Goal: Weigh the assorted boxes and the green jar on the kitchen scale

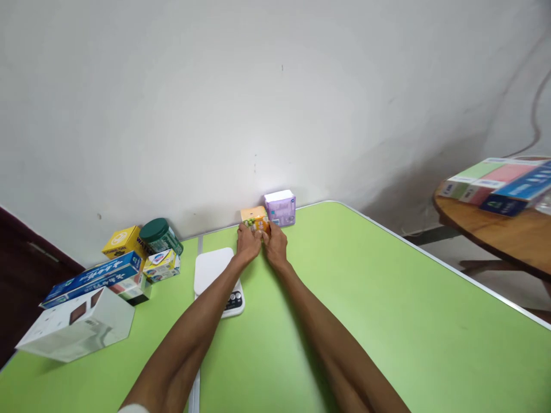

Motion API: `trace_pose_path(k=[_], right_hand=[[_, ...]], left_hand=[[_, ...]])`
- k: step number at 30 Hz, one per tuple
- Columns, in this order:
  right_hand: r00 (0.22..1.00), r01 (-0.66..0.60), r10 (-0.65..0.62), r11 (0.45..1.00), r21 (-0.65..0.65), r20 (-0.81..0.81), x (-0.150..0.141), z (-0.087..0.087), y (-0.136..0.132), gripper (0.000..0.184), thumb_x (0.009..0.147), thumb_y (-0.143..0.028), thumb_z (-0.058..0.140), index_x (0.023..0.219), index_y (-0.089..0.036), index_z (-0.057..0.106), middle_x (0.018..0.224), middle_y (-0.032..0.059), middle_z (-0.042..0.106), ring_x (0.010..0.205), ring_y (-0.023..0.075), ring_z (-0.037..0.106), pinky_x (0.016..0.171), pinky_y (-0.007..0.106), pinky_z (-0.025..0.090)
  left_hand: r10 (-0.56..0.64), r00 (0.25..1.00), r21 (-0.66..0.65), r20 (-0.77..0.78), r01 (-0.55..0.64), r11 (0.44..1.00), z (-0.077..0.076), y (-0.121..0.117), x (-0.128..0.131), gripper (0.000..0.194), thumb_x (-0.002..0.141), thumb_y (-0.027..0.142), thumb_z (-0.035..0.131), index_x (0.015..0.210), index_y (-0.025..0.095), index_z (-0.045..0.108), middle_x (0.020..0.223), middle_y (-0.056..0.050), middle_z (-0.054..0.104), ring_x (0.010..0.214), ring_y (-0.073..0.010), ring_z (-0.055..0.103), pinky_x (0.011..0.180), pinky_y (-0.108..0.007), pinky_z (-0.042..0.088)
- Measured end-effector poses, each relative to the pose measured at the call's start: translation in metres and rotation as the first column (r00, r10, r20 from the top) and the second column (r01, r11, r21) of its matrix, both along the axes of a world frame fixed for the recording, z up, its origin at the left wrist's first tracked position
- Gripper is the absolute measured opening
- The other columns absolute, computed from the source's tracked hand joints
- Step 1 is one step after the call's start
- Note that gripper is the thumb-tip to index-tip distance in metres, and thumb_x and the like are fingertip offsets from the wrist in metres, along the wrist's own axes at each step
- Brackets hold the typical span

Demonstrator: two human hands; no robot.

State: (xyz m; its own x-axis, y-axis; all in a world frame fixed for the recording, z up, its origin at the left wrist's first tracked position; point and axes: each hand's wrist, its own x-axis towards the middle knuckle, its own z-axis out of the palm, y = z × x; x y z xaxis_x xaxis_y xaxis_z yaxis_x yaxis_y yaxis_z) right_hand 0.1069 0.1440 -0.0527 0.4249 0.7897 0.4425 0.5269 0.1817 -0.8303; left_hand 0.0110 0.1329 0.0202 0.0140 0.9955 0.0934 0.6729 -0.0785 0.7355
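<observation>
Both of my arms reach to the table's far edge by the wall. An orange box point(255, 214) with green fruit printed on its front stands there. My left hand point(248, 241) grips its left side, and my right hand point(275, 244) closes on its right side, the thumbs near each other at the front. Right beside the box stands a purple pack point(280, 209) with a white top, near my right fingers. A white kitchen scale point(213, 269) lies just left of my left forearm, its button panel partly hidden by that arm.
Left on the green table point(344, 298) stand a yellow box point(123, 241), a dark green canister point(159, 234), a small yellow-and-white box point(162, 265), long blue boxes point(92, 277) and a large white box point(80, 327). At right, a wooden table point(486, 232) bears colourful boxes point(501, 183).
</observation>
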Motion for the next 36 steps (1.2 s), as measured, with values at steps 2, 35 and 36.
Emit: trace_pose_path(k=[2, 35, 36], right_hand=[[0.999, 0.034, -0.034, 0.999, -0.026, 0.005, 0.001, -0.002, 0.008, 0.027, 0.091, -0.029, 0.052, 0.112, -0.018, 0.065, 0.106, 0.0130, 0.070, 0.097, 0.0283, 0.061, 0.092, 0.041, 0.050], [0.968, 0.019, -0.022, 1.000, -0.014, -0.249, 0.112, 0.018, -0.009, 0.077, 0.061, -0.067, 0.080, 0.120, -0.019, 0.065, 0.107, 0.0094, 0.076, 0.089, 0.0257, 0.067, 0.084, 0.042, 0.055], [0.969, 0.012, -0.013, 1.000, -0.002, -0.246, 0.114, 0.017, -0.013, 0.075, 0.063, -0.066, 0.079, 0.120, -0.019, 0.066, 0.109, 0.0100, 0.076, 0.091, 0.0262, 0.068, 0.085, 0.042, 0.055]], left_hand=[[0.021, 0.999, -0.013, -0.024, -0.021, 1.000, 0.000, 0.011, 0.003, 0.043, 0.094, 0.033, 0.056, 0.131, 0.013, 0.048, 0.137, -0.026, 0.060, 0.128, -0.0358, 0.060, 0.105, -0.045, 0.045], [-0.231, 0.955, -0.040, 0.186, 0.243, 0.969, -0.022, 0.054, -0.009, 0.062, 0.066, 0.036, 0.090, 0.116, 0.022, 0.057, 0.115, -0.009, 0.074, 0.097, -0.0241, 0.070, 0.087, -0.038, 0.054], [-0.213, 0.963, -0.024, 0.164, 0.220, 0.975, -0.020, 0.051, -0.008, 0.061, 0.065, 0.036, 0.091, 0.114, 0.022, 0.058, 0.114, -0.009, 0.074, 0.098, -0.0244, 0.070, 0.088, -0.038, 0.053]])
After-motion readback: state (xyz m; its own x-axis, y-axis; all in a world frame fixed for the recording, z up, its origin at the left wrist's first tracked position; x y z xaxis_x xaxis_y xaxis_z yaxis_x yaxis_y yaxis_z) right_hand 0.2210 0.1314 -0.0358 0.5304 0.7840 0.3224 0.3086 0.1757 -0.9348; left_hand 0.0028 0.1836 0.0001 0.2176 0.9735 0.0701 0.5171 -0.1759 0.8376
